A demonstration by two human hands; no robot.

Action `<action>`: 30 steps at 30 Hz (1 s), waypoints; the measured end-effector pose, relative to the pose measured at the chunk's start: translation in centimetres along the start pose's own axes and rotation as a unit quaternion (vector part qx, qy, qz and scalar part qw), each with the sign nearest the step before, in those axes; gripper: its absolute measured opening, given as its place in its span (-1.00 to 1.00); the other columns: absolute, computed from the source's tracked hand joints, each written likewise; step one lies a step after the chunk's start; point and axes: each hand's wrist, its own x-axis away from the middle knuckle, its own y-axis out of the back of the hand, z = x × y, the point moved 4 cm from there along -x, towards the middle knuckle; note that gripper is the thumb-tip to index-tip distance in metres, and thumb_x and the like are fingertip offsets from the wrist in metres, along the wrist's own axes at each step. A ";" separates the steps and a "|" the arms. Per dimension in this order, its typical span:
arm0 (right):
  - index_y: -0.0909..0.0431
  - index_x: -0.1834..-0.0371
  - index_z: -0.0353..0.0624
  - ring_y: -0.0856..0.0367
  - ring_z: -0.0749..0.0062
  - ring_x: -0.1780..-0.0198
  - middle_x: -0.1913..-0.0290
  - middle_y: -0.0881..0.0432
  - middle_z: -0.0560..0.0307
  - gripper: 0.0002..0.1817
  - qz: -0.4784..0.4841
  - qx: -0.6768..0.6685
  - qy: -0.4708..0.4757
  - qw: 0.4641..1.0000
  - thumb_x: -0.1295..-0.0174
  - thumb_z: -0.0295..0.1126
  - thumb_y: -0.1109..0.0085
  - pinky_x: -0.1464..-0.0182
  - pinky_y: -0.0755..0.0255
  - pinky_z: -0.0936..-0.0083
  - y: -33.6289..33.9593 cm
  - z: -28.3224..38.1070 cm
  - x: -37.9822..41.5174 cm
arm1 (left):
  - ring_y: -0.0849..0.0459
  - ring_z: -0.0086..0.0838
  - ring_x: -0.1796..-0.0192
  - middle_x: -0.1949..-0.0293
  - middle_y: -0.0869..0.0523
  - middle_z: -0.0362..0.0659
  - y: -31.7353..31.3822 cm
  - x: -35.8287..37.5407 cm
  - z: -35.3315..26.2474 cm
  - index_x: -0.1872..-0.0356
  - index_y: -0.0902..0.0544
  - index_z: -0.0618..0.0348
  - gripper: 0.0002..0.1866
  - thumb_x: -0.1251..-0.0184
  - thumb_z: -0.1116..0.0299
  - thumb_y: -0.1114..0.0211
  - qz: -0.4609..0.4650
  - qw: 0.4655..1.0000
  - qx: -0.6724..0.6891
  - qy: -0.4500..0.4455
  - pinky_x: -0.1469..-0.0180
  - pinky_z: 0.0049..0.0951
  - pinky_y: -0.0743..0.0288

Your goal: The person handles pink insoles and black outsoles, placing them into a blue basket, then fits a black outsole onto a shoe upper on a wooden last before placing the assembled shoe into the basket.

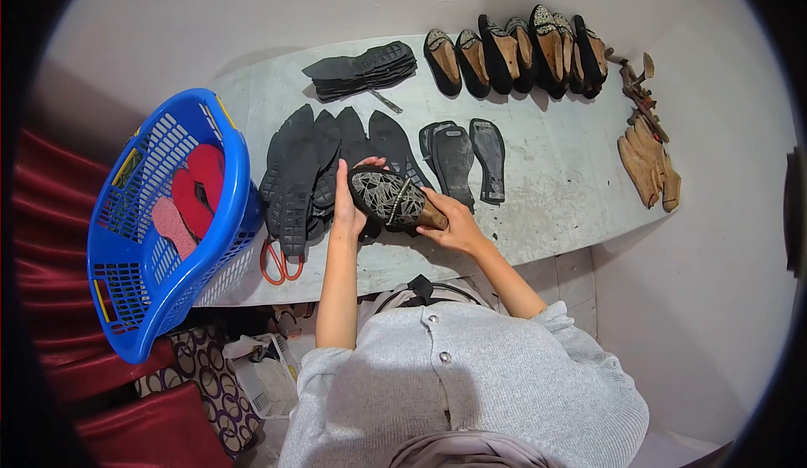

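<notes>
Pale table (551, 153) below, black soles (296, 178) beside; above its near side, the left hand (345, 206) half-curls around the patterned shoe (380, 195) toe, the right hand (461, 226) clasps its heel, seemingly steadying it.

No readable text, label, brand, number or sign shows on anything in view

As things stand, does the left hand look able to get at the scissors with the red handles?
Probably yes, if the left hand first lets go of the patterned shoe, which the right hand also holds. The handles of the scissors look uncovered; black soles seem to hide the rest.
</notes>
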 end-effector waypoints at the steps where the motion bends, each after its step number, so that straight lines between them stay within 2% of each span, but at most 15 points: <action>1: -0.30 -0.23 -0.20 -0.47 0.00 -0.10 -0.06 -0.50 -0.16 -0.17 -0.001 0.004 0.005 1.000 0.19 -0.23 -0.41 -0.15 -0.31 0.33 -0.1 0.1 0.0 | -0.50 -0.28 -0.07 0.03 -0.56 -0.05 0.2 0.1 0.1 0.04 -0.48 0.26 -0.39 -0.37 -0.15 0.19 -0.001 1.000 0.000 -0.001 -0.14 -0.27 -0.40; 3: -0.31 -0.23 -0.20 -0.47 0.00 -0.09 -0.06 -0.50 -0.15 -0.18 0.001 0.004 0.007 1.000 0.19 -0.23 -0.41 -0.14 -0.32 0.33 -0.1 0.2 -0.1 | -0.48 -0.31 -0.12 -0.07 -0.52 -0.02 0.2 0.3 0.0 -0.07 -0.44 0.30 -0.46 -0.34 0.00 -0.03 0.008 0.995 -0.095 -0.034 -0.18 -0.29 -0.38; 4: -0.31 -0.23 -0.21 -0.47 0.00 -0.09 -0.06 -0.50 -0.15 -0.18 0.001 0.004 0.010 1.000 0.19 -0.23 -0.41 -0.14 -0.32 0.32 -0.1 0.3 -0.1 | -0.48 -0.31 -0.12 -0.07 -0.52 -0.02 0.3 0.5 -0.1 -0.07 -0.44 0.30 -0.46 -0.34 0.00 -0.03 0.008 0.995 -0.095 -0.034 -0.18 -0.29 -0.38; 6: -0.31 -0.23 -0.21 -0.47 0.00 -0.09 -0.07 -0.50 -0.14 -0.18 0.000 0.005 0.011 1.000 0.19 -0.23 -0.41 -0.14 -0.32 0.32 -0.2 0.3 0.0 | -0.45 -0.30 -0.18 -0.14 -0.47 0.03 0.1 0.7 -0.2 -0.14 -0.38 0.37 -0.45 -0.23 0.19 -0.22 0.013 0.995 -0.098 -0.020 -0.22 -0.29 -0.35; 12: -0.31 -0.22 -0.24 -0.46 0.00 -0.09 -0.10 -0.49 -0.11 -0.18 -0.004 0.005 0.024 1.000 0.20 -0.24 -0.41 -0.14 -0.31 0.32 -0.2 0.4 0.1 | -0.44 -0.23 -0.19 -0.15 -0.45 0.10 -0.2 0.9 -0.4 -0.16 -0.34 0.44 -0.45 -0.13 0.41 -0.22 0.008 0.996 -0.086 0.003 -0.23 -0.28 -0.34; 15: -0.31 -0.22 -0.24 -0.46 0.02 -0.10 -0.12 -0.47 -0.08 -0.18 -0.003 0.004 0.025 1.000 0.21 -0.24 -0.42 -0.15 -0.31 0.32 -0.2 0.6 0.2 | -0.50 -0.27 -0.13 -0.11 -0.49 0.06 -0.1 0.8 -0.4 -0.14 -0.37 0.42 -0.46 -0.11 0.43 -0.24 0.011 0.997 -0.073 0.005 -0.17 -0.35 -0.40; 20: -0.32 -0.21 -0.24 -0.46 0.04 -0.11 -0.17 -0.44 -0.04 -0.18 -0.004 0.003 0.027 1.000 0.21 -0.24 -0.42 -0.16 -0.30 0.33 -0.3 0.6 0.2 | -0.50 -0.25 -0.13 -0.09 -0.50 0.08 -0.1 0.9 -0.4 -0.12 -0.38 0.44 -0.48 -0.09 0.47 -0.22 0.004 0.998 -0.064 0.003 -0.18 -0.33 -0.39; 22: -0.31 -0.21 -0.18 -0.48 0.04 -0.04 -0.02 -0.52 -0.04 -0.19 -0.029 0.013 0.053 0.998 0.21 -0.23 -0.41 -0.11 -0.33 0.31 -0.4 0.6 0.2 | -0.50 -0.25 -0.14 -0.09 -0.51 0.08 -0.1 0.9 -0.5 -0.12 -0.38 0.44 -0.48 -0.08 0.48 -0.21 0.003 0.998 -0.061 0.002 -0.18 -0.33 -0.39; 23: -0.31 -0.21 -0.18 -0.48 0.04 -0.04 -0.02 -0.52 -0.04 -0.19 -0.030 0.013 0.056 0.998 0.21 -0.23 -0.41 -0.11 -0.33 0.31 -0.4 0.5 0.2 | -0.50 -0.25 -0.13 -0.09 -0.51 0.09 -0.1 0.9 -0.5 -0.11 -0.39 0.44 -0.48 -0.08 0.48 -0.21 0.004 0.998 -0.059 0.003 -0.17 -0.33 -0.39; 28: -0.23 -0.23 -0.22 -0.43 0.04 -0.14 -0.10 -0.44 -0.15 -0.09 0.034 -0.058 -0.044 0.997 0.26 -0.18 -0.44 -0.17 -0.28 0.35 -0.3 0.2 -0.1 | -0.51 -0.24 -0.12 -0.10 -0.50 0.11 0.2 0.9 -0.6 -0.11 -0.38 0.45 -0.47 -0.07 0.45 -0.20 0.009 0.997 -0.071 0.000 -0.17 -0.33 -0.39; 30: -0.23 -0.24 -0.21 -0.42 0.03 -0.15 -0.11 -0.44 -0.17 -0.08 0.058 -0.061 -0.050 0.995 0.27 -0.14 -0.44 -0.17 -0.28 0.33 -0.4 -0.3 -0.2 | -0.51 -0.25 -0.12 -0.10 -0.50 0.11 0.2 0.8 -0.7 -0.12 -0.38 0.45 -0.46 -0.06 0.45 -0.20 0.011 0.997 -0.073 0.000 -0.18 -0.33 -0.38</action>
